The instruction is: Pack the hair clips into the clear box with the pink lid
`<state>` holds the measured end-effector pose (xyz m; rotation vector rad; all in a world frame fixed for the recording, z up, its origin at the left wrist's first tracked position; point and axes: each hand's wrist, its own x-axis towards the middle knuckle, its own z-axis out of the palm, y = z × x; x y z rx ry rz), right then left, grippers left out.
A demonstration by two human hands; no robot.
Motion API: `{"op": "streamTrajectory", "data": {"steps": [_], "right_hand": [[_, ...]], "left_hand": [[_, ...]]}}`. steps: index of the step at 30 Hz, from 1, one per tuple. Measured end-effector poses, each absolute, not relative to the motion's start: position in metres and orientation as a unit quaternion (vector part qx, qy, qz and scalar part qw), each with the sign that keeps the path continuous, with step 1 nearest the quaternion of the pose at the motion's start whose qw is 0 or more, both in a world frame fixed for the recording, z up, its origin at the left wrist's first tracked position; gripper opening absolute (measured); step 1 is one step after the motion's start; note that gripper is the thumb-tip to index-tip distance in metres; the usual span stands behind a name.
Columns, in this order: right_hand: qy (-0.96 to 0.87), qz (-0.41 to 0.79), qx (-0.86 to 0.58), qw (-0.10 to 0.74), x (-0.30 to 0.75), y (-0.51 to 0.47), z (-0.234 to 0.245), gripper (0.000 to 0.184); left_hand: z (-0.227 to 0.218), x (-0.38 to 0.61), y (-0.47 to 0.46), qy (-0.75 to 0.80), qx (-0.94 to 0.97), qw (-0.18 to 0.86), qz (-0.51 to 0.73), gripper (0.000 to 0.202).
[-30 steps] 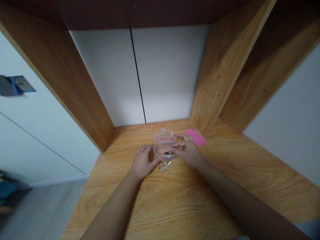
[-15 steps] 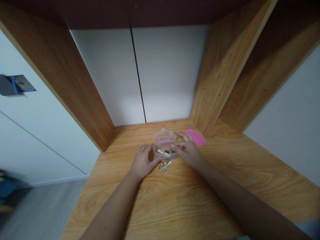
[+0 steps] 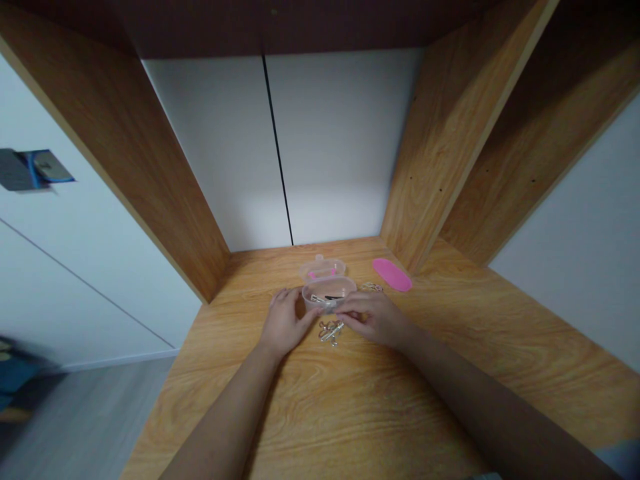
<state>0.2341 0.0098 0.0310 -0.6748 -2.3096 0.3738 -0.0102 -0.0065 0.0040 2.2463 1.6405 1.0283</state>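
A clear oval plastic box (image 3: 306, 304) stands on the wooden surface with its hinged lid (image 3: 303, 270) folded back. Inside it lie a few small metal clips (image 3: 330, 298), one of them dark. My left hand (image 3: 285, 321) curls round the left end of the box, thumb at its front. At the front right of the box is my right hand (image 3: 373, 319), its fingers pinched together beside a small pile of silvery metal clips (image 3: 329, 331). What those fingertips hold, if anything, I cannot make out. More metal clips (image 3: 371, 287) lie just behind my right hand.
A pink oval plate (image 3: 393, 274) lies flat at the back right, near an upright wooden panel (image 3: 425, 173). Another wooden panel (image 3: 165, 180) borders the left, with a white back wall (image 3: 330, 147) behind the box.
My right hand has come out of the box toward me and down to the front pile. The box has shifted slightly left and back; the clips behind my right hand now show.
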Motion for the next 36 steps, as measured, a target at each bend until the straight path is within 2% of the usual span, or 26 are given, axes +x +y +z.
{"op": "streamTrajectory", "data": {"steps": [3,11,26,36], "right_hand": [[-0.915,0.171,-0.255,0.26,0.233,0.011,0.025,0.015],[-0.921,0.202,-0.272,0.193,0.235,0.016,0.024,0.023],[-0.906,0.206,-0.257,0.266,0.234,0.009,0.033,0.019],[-0.904,0.238,-0.234,0.266,0.234,0.01,0.027,0.015]], "left_hand": [[0.003,-0.01,-0.006,0.558,0.752,0.083,0.343,0.042],[0.0,-0.011,-0.004,0.551,0.755,0.082,0.347,0.043],[0.002,-0.011,-0.006,0.552,0.752,0.087,0.349,0.042],[0.0,-0.011,-0.004,0.557,0.75,0.09,0.346,0.043]]}}
